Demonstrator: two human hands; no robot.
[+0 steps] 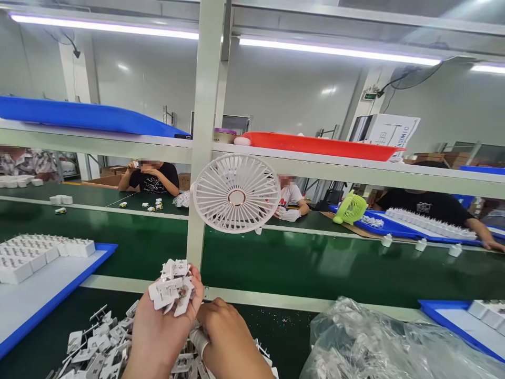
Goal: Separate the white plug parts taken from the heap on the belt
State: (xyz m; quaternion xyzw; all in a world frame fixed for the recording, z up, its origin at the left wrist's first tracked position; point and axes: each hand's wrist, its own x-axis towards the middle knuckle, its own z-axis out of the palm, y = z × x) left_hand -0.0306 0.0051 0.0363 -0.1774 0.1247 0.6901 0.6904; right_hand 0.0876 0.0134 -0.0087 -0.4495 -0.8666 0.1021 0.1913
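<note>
A left hand (168, 322) cups a cluster of white parts (173, 288) near the heap (100, 345) on a dark workbench (290, 337).
The right hand (223, 323) bends alongside, fingertips hidden, any grip impossible to tell; loosely stacked, the parts could spill if the palm tilts.

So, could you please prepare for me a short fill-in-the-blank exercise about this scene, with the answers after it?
1. The left grip holds small parts coloured ____.
2. Right of the post, the tray on the shelf is ____.
3. The small fan on the far side is ____.
4. The plastic bag lies to the ____ of the left grip.

Missing words: white; red; green; right.
</note>
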